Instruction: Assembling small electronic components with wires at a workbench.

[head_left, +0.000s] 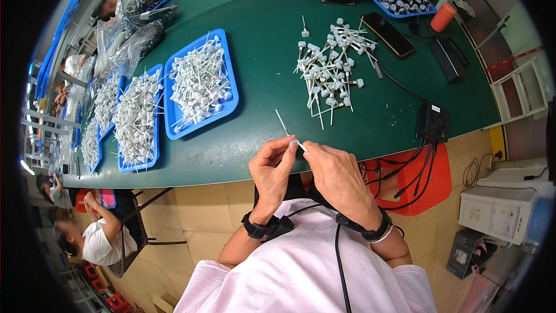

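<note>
White plastic everywhere. Pinched between both hands near six o'clock: one thin tube with a small cap, tube slanting up toward eleven. Left hand closed around the cap end, right hand nipping it from the other side, fingertips meeting, likely for a firm two-sided hold. Held just over the near edge of the green table, close to the body. Loose pile of pieces at one o'clock, within easy reach. Filled blue trays at ten o'clock, sorted aside.
</note>
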Demonstrator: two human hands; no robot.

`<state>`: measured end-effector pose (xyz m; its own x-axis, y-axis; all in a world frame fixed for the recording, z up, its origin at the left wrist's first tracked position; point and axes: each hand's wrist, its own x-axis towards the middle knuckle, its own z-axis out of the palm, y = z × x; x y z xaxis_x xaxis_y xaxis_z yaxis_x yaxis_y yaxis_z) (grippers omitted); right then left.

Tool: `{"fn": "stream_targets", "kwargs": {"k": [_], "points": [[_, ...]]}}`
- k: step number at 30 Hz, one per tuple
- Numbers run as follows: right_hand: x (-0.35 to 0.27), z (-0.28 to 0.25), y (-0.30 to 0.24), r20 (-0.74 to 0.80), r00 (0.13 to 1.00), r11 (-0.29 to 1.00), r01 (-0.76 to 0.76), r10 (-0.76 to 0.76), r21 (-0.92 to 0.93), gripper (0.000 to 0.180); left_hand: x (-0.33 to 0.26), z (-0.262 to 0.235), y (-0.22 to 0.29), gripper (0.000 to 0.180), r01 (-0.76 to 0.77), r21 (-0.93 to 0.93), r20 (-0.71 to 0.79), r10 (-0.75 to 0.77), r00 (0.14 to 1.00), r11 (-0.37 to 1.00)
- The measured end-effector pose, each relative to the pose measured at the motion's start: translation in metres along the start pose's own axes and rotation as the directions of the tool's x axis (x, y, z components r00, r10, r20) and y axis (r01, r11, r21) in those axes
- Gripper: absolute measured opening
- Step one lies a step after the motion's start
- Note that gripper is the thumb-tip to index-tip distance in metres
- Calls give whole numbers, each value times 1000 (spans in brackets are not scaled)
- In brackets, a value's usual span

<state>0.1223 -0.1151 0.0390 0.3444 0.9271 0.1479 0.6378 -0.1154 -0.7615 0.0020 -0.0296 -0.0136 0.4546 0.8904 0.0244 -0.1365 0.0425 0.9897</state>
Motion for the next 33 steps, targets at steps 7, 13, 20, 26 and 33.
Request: {"fn": "stream_targets", "kwargs": {"k": [7,13,20,26,33], "points": [[2,1,-1,4,999,999,37,-37,-15,12,-1,1,1,18,-18,16,-25,19,1000,1000],[1,-2,-3,37,999,990,17,-12,-140,12,3,-3,4,19,116,-30,22,-115,993,993],[-3,1,-2,-7,1000,992,-7,6,-125,12,6,3,7,20,203,-115,35,-200,979,972],[-5,3,-4,-33,999,989,-28,24,-143,13,7,3,7,21,203,-145,46,-198,979,968],[-5,3,-3,-25,1000,989,-22,18,-148,14,6,1,7,20,223,-130,56,-218,974,966]]}}
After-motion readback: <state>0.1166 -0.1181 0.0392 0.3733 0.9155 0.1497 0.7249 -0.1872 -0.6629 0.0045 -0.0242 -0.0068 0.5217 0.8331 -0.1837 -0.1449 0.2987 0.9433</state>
